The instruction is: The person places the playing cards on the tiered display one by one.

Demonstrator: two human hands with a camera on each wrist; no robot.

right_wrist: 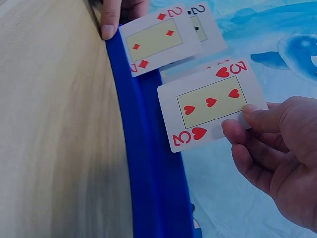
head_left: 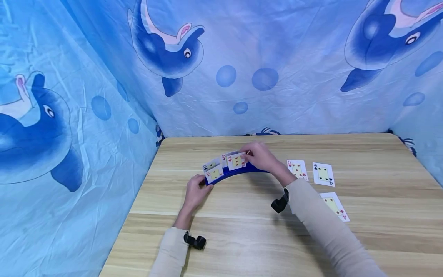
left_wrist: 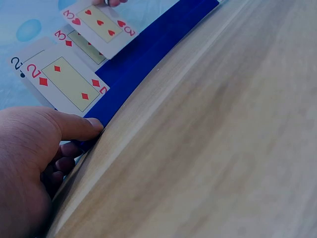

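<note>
Right hand [right_wrist: 277, 163] pinches the three of hearts [right_wrist: 210, 105] by its corner, thumb and forefinger closed on it, the card tilted over the curved blue card holder [right_wrist: 148, 163]. Left hand [left_wrist: 34, 158] grips the holder's near end, thumb laid along its front edge, other fingers curled underneath.

In the holder, upright and fanned: two of diamonds [left_wrist: 67, 82], a black two behind it, a three of diamonds [left_wrist: 81, 44] partly covered.

Risks, as judged: the corner pinch is slight, so the card may twist or miss the slot and slide down the front. Pushing it in close to the three of diamonds may knock that card over or lift it out. If the left hand eases, the light holder may skid on the tabletop [head_left: 242, 238].

Three loose cards lie face up to the right: a five [head_left: 297, 169], a black four [head_left: 323, 174], and a third [head_left: 335, 206] partly under the right sleeve.

Hard to make out: the slot itself, the black two's suit, the far end of the holder behind the right hand.
</note>
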